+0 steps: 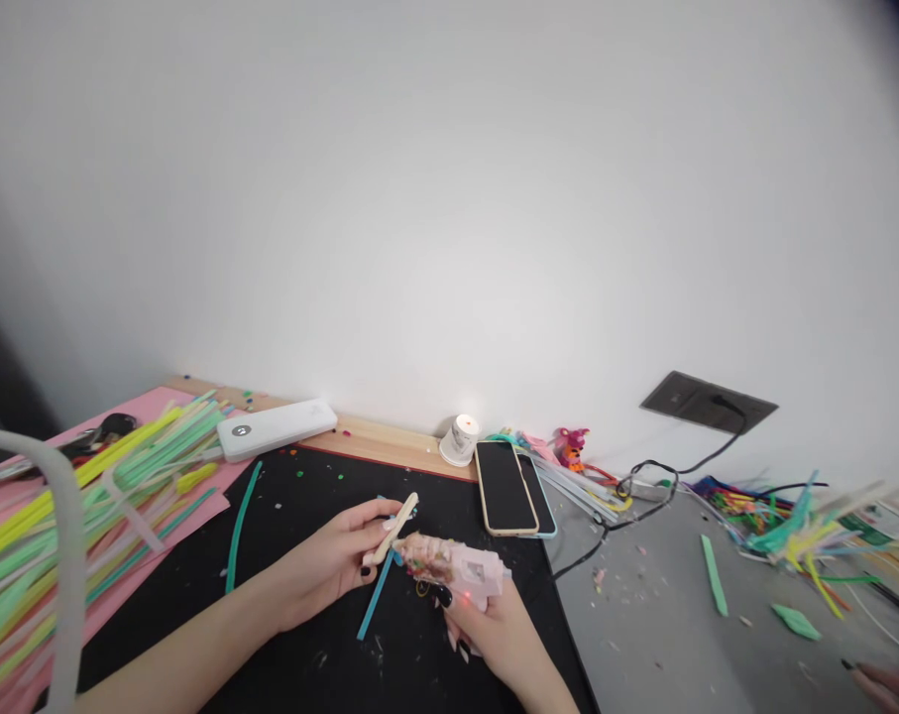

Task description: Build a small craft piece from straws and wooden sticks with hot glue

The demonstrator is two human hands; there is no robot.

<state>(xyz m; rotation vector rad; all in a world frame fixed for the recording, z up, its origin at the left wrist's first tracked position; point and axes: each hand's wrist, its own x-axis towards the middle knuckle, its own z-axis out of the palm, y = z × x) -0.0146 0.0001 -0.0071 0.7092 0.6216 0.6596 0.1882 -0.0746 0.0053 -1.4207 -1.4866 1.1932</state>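
Observation:
My left hand [345, 550] is closed on a narrow cream strip [393, 531], which slants up to the right. My right hand [486, 625] is wrapped round the grip of a pale pink hot glue gun [468, 570] with a small red light. Its messy, crusted nozzle points left and meets or nearly meets the strip; I cannot tell which. A blue strip [376, 600] slants down below the nozzle, over the black mat [292, 555]. Another teal strip [242, 531] rests on the mat left of my left hand.
Many coloured strips [122, 496] cover pink sheets at left, near a white power-bank-like device [278, 428]. Behind my hands stand a paper cup [459, 440] and two stacked phones [506, 488]. A black cable [653, 511] runs to the wall socket [706, 402]. Another person's hand [884, 684] shows at lower right.

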